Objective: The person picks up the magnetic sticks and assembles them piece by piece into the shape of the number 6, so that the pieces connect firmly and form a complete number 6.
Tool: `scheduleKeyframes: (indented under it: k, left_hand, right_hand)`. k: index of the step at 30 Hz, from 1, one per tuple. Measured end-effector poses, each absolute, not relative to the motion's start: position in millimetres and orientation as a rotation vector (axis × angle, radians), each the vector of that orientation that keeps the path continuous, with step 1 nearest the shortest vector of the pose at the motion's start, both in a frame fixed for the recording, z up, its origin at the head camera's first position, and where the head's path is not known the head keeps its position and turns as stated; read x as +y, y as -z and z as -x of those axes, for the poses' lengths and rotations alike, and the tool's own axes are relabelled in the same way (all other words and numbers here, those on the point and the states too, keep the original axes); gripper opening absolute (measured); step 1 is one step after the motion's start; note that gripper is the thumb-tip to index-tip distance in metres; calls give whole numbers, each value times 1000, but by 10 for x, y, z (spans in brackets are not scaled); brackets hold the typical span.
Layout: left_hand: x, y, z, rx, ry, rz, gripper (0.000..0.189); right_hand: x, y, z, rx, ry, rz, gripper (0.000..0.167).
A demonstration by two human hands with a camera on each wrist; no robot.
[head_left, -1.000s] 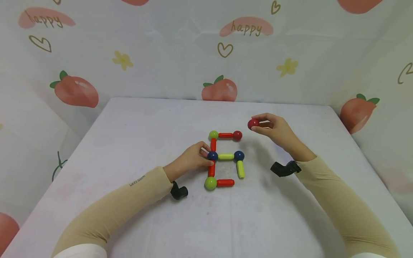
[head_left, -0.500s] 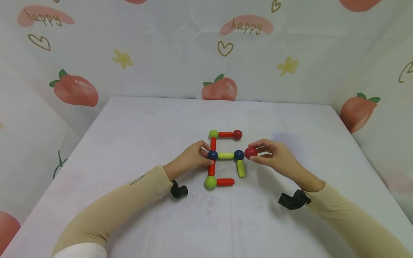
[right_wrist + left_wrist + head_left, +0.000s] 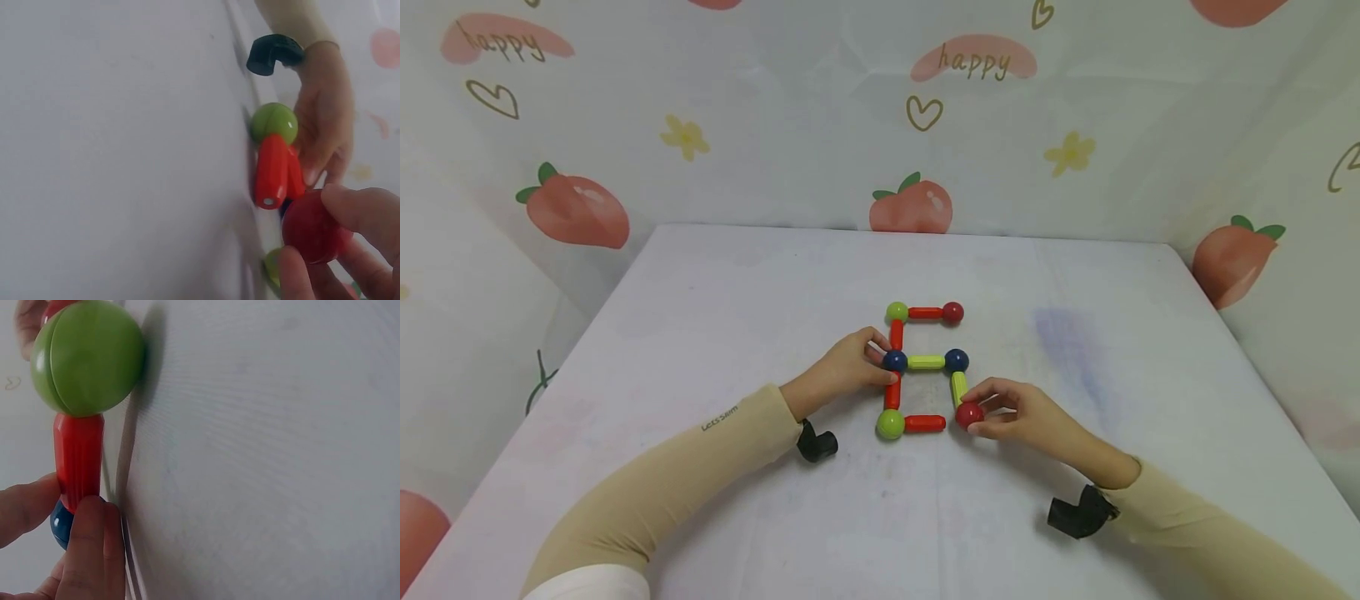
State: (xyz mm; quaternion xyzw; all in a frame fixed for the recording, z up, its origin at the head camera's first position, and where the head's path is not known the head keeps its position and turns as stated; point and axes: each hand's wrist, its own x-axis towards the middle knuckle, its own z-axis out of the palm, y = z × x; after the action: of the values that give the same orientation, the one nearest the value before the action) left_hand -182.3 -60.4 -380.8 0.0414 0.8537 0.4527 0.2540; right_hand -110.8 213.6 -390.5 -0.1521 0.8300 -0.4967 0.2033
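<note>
A flat figure of magnetic balls and rods lies on the white table. My left hand [image 3: 855,364] holds it at the left blue ball [image 3: 895,361], with fingertips also against the lower red rod [image 3: 78,456]. My right hand [image 3: 1030,421] pinches a red ball [image 3: 969,415] between thumb and fingers, at the near end of the slanting yellow-green rod [image 3: 958,388]. Whether ball and rod touch is hard to tell. Just left of that ball, the free end of the bottom red rod [image 3: 925,424] stands apart from it; its other end joins a green ball [image 3: 891,425].
At the figure's far side, a green ball [image 3: 897,312] and a red rod [image 3: 926,313] lead to another red ball [image 3: 952,313]. A yellow-green rod [image 3: 927,362] links the left blue ball to a second blue ball [image 3: 957,360]. A printed cloth backdrop [image 3: 805,125] stands behind the table.
My right hand has carried the red ball from the far right, past the right blue ball, toward me to the slanting rod's near end. My left hand has stayed in place.
</note>
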Motion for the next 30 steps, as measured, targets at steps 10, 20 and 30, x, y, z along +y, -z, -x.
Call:
scheduleKeyframes:
  k: [10,20,30]
  left_hand:
    - [-604,3814,1826,2325,-1221,-117,41]
    - [-530,3583,1654,2617,-995,-361,52]
    - [-314,3564,1323,2687,-488,-922,27]
  right_hand:
    - [2096,3937,1073,2308,1380,437,36]
    - [2095,3950,1058,2313,1400,465,36]
    - [2098,4018,1061,2321,1422,522,36]
